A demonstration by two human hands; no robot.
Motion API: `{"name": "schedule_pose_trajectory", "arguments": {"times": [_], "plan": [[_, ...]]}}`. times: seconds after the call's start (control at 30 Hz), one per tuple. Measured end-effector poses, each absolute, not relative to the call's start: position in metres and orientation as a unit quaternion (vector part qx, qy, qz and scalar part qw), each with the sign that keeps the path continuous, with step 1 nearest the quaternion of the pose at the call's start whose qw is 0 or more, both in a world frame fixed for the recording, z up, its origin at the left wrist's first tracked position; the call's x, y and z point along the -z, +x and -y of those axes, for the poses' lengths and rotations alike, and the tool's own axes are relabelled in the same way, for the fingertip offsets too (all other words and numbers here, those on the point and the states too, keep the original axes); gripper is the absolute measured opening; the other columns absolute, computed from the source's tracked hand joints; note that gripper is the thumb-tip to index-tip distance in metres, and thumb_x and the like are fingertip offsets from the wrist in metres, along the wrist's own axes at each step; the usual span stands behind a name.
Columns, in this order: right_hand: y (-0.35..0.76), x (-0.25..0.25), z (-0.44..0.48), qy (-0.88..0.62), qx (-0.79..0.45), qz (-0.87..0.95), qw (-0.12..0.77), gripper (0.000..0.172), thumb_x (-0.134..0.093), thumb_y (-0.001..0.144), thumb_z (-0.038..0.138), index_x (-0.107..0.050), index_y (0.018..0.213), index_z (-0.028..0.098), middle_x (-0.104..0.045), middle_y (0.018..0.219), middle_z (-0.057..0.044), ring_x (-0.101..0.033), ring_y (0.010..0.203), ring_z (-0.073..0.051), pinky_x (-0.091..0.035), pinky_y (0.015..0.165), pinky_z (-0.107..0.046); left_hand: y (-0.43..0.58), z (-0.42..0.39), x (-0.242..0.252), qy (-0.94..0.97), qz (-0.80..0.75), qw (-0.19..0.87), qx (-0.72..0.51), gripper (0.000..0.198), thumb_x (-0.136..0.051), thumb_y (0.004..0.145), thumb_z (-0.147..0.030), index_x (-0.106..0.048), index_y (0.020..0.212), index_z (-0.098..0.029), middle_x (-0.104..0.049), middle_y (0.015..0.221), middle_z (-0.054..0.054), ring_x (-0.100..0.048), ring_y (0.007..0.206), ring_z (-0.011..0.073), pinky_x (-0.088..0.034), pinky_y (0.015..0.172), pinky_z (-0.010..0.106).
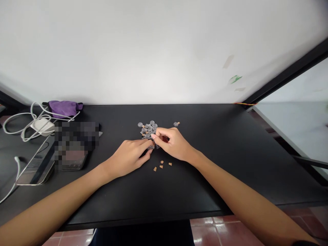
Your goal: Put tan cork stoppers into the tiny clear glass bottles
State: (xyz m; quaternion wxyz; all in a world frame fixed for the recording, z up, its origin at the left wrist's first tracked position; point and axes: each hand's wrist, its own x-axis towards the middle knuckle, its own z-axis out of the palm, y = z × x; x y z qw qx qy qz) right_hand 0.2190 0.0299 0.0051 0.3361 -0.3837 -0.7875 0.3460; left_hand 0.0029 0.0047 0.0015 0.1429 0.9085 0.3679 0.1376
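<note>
A cluster of small clear round bottles (149, 127), some with tan corks, lies at the middle of the black table, just beyond my hands. My left hand (129, 157) rests on the tabletop, thumb and fingers closed around one small clear bottle (151, 147). Right beside it, my right hand (176, 145) is pinched at the edge of the cluster, its thumb close to the left fingertips. What sits inside that pinch is hidden by the fingers. Several loose little corks (161, 166) lie on the near side of the hands. One corked bottle (175, 124) lies apart, beyond my right hand.
On the left are a white charger (43, 126) with tangled cable, a purple pouch (64, 108), a phone-like glossy device (34, 162) and a partly blurred dark item (74, 164). A white wall (153, 51) rises behind the black table (230, 147); a dark frame bar stands right.
</note>
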Motion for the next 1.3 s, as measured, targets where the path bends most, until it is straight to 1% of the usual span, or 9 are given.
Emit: {"name": "schedule_pose_trajectory", "arguments": {"times": [0.13, 0.3, 0.5, 0.7, 1.3], "plan": [[0.2184, -0.0102, -0.0268, -0.382, -0.335, 0.811, 0.292, 0.035, -0.051, 0.101, 0.029, -0.038, 0.069, 0.021, -0.040, 0.061, 0.005, -0.035, 0.058, -0.011, -0.029, 0.058, -0.027, 0.0027, -0.0042, -0.0007, 0.912, -0.362, 0.132, -0.140, 0.013, -0.045, 0.105, -0.025, -0.054, 0.097, -0.021, -0.065, 0.085, -0.002, -0.060, 0.070, 0.0142, -0.033, 0.061, 0.029], [0.2198, -0.0141, -0.0245, -0.386, -0.313, 0.825, 0.271, 0.035, -0.049, 0.102, 0.028, -0.037, 0.071, 0.022, -0.040, 0.061, 0.005, -0.036, 0.057, -0.011, -0.027, 0.058, -0.028, 0.0023, -0.0042, 0.0011, 0.917, -0.355, 0.119, -0.137, 0.016, -0.044, 0.106, -0.026, -0.053, 0.094, -0.020, -0.064, 0.085, -0.001, -0.060, 0.071, 0.0151, -0.034, 0.062, 0.030], [0.2201, -0.0134, -0.0246, -0.381, -0.307, 0.829, 0.270, 0.034, -0.049, 0.102, 0.027, -0.037, 0.071, 0.022, -0.040, 0.061, 0.005, -0.035, 0.056, -0.011, -0.026, 0.058, -0.028, 0.0023, -0.0038, 0.0006, 0.916, -0.355, 0.120, -0.141, 0.016, -0.045, 0.106, -0.025, -0.052, 0.093, -0.020, -0.064, 0.084, -0.001, -0.059, 0.068, 0.0142, -0.033, 0.061, 0.029], [0.2204, -0.0130, -0.0255, -0.383, -0.317, 0.825, 0.269, 0.036, -0.049, 0.103, 0.029, -0.036, 0.071, 0.022, -0.039, 0.061, 0.006, -0.035, 0.057, -0.011, -0.026, 0.058, -0.028, 0.0027, -0.0042, 0.0004, 0.917, -0.355, 0.118, -0.140, 0.015, -0.045, 0.105, -0.025, -0.053, 0.093, -0.020, -0.064, 0.083, -0.001, -0.060, 0.069, 0.0146, -0.033, 0.060, 0.028], [0.2199, -0.0126, -0.0256, -0.386, -0.316, 0.823, 0.273, 0.035, -0.050, 0.102, 0.028, -0.038, 0.069, 0.022, -0.039, 0.060, 0.005, -0.035, 0.056, -0.011, -0.026, 0.058, -0.028, 0.0023, -0.0051, 0.0022, 0.916, -0.352, 0.122, -0.149, 0.015, -0.045, 0.105, -0.025, -0.054, 0.095, -0.020, -0.065, 0.083, 0.000, -0.061, 0.069, 0.0145, -0.034, 0.060, 0.028]]}}
